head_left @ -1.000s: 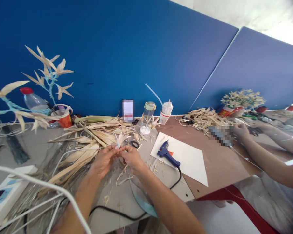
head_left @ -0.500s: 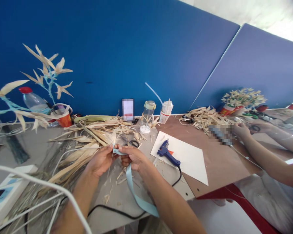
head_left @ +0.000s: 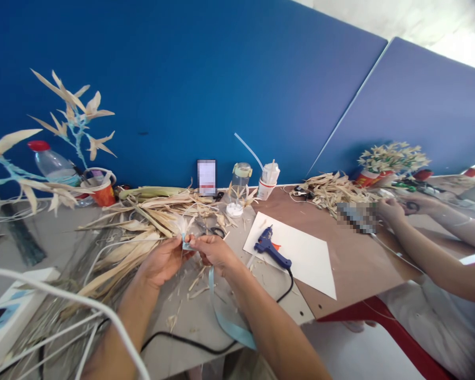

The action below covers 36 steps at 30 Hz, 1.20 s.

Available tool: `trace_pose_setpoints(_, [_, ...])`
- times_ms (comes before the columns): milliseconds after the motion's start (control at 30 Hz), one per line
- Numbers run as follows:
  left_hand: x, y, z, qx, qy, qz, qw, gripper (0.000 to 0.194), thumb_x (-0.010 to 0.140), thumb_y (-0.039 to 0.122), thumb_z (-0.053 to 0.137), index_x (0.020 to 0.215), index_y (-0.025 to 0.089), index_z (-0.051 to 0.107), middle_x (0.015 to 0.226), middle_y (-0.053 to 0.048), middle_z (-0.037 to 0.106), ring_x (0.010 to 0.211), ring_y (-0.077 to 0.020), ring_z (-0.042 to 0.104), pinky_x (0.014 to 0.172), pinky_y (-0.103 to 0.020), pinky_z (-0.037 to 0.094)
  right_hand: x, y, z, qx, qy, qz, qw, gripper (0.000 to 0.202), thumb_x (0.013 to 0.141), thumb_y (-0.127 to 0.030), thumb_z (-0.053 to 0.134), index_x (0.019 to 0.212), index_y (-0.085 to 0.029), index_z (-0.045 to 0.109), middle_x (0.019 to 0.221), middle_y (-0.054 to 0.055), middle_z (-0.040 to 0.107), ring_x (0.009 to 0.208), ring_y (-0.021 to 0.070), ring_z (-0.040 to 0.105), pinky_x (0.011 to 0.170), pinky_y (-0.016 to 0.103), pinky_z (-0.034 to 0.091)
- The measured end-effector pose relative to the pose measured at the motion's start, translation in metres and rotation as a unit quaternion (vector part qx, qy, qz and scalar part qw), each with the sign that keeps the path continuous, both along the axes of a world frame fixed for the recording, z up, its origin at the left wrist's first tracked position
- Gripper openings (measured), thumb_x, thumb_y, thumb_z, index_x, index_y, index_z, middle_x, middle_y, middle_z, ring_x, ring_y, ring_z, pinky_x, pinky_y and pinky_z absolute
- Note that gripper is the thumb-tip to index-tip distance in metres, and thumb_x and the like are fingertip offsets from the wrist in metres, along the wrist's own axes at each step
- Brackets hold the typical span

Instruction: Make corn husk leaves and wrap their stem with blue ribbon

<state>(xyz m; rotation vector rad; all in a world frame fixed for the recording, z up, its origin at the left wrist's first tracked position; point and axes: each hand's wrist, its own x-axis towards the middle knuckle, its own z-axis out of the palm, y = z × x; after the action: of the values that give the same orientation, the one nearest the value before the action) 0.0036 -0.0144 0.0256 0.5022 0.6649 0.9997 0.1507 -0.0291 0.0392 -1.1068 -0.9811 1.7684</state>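
Observation:
My left hand (head_left: 162, 261) pinches the base of a small pale dried-husk flower (head_left: 184, 227), whose petals point upward. Close beside it, my right hand (head_left: 216, 252) has its fingers closed on a light blue ribbon (head_left: 234, 330). One end of that ribbon meets the flower's base between my fingertips; the rest hangs below my right hand and curves toward the table's front edge. My fingers cover part of the flower's stem. Behind my hands lies a pair of scissors (head_left: 217, 231) with dark handles, partly hidden among husk scraps.
Long dried husks (head_left: 122, 250) spread to the left. A blue glue gun (head_left: 273, 248) rests on a white sheet (head_left: 316, 264), its black cord running forward. White cables (head_left: 103, 303) cross the near left by a power strip (head_left: 19, 306). A co-worker's hands (head_left: 391, 212) are at the right.
My right hand has turned slightly, its fingertips closer to the flower's base. The hanging ribbon has swung and appears narrower near my hand. My left hand stays almost in place.

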Motion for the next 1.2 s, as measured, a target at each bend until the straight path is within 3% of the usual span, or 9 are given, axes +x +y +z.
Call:
trace_pose_setpoints(100, [0.0, 0.0, 0.0, 0.008, -0.012, -0.012, 1.0, 0.005, 0.07, 0.015, 0.07, 0.068, 0.011, 0.067, 0.079, -0.005, 0.067, 0.077, -0.0161, 0.063, 0.076, -0.03, 0.053, -0.001, 0.0, -0.001, -0.002, 0.026, -0.006, 1.0, 0.043, 0.06, -0.051, 0.076, 0.052, -0.02, 0.047, 0.035, -0.012, 0.027, 0.034, 0.0029, 0.015, 0.039, 0.024, 0.007])
trace_pose_setpoints(367, [-0.001, 0.002, -0.001, -0.022, -0.027, 0.003, 0.999, 0.008, 0.073, 0.013, 0.065, 0.066, 0.012, 0.067, 0.081, -0.006, 0.069, 0.073, -0.0148, 0.063, 0.076, -0.029, 0.052, 0.001, 0.0, 0.0, 0.013, 0.037, 0.002, 0.999, 0.028, 0.055, -0.034, 0.078, 0.065, -0.016, 0.06, 0.038, -0.011, 0.04, 0.033, 0.0026, 0.021, 0.039, 0.023, 0.009])
trace_pose_setpoints(533, [0.0, 0.0, -0.001, 0.014, -0.046, -0.018, 0.999, 0.013, 0.076, 0.02, 0.063, 0.067, 0.013, 0.067, 0.083, -0.007, 0.068, 0.082, -0.019, 0.062, 0.081, -0.035, 0.051, -0.002, -0.002, 0.0, 0.002, 0.093, -0.011, 0.996, 0.04, 0.058, -0.045, 0.075, 0.056, -0.019, 0.045, 0.035, -0.014, 0.027, 0.034, 0.002, 0.013, 0.039, 0.022, 0.007])
trace_pose_setpoints(700, [0.002, -0.005, 0.001, 0.046, -0.027, 0.003, 0.999, 0.012, 0.077, 0.025, 0.065, 0.074, 0.014, 0.068, 0.087, -0.006, 0.068, 0.088, -0.0194, 0.061, 0.085, -0.035, 0.05, -0.005, -0.001, -0.003, -0.017, 0.113, -0.034, 0.993, 0.046, 0.058, -0.044, 0.075, 0.053, -0.02, 0.036, 0.036, -0.013, 0.028, 0.033, 0.0018, 0.014, 0.038, 0.021, 0.007])
trace_pose_setpoints(933, [-0.001, -0.004, 0.004, 0.045, 0.023, 0.024, 0.998, 0.009, 0.07, 0.02, 0.073, 0.071, 0.013, 0.067, 0.077, -0.003, 0.066, 0.074, -0.0135, 0.061, 0.073, -0.026, 0.051, -0.002, 0.001, -0.004, 0.01, 0.076, -0.024, 0.997, 0.027, 0.053, -0.033, 0.073, 0.057, -0.018, 0.052, 0.033, -0.012, 0.034, 0.032, 0.0028, 0.019, 0.037, 0.022, 0.011])
trace_pose_setpoints(1100, [-0.002, -0.004, 0.007, 0.039, 0.038, 0.019, 0.998, 0.01, 0.07, 0.02, 0.073, 0.075, 0.012, 0.068, 0.071, -0.003, 0.065, 0.068, -0.0133, 0.06, 0.067, -0.025, 0.05, 0.002, 0.002, -0.002, 0.016, 0.053, -0.005, 0.998, 0.025, 0.05, -0.03, 0.074, 0.062, -0.017, 0.056, 0.035, -0.011, 0.04, 0.032, 0.003, 0.023, 0.038, 0.022, 0.013])
trace_pose_setpoints(1200, [-0.002, -0.004, 0.009, 0.048, 0.045, 0.013, 0.998, 0.012, 0.07, 0.02, 0.073, 0.075, 0.01, 0.069, 0.069, -0.004, 0.065, 0.066, -0.0132, 0.06, 0.065, -0.024, 0.049, 0.005, 0.001, 0.0, -0.006, 0.071, 0.029, 0.997, 0.027, 0.051, -0.03, 0.075, 0.064, -0.017, 0.055, 0.034, -0.013, 0.035, 0.033, 0.0024, 0.019, 0.039, 0.021, 0.011])
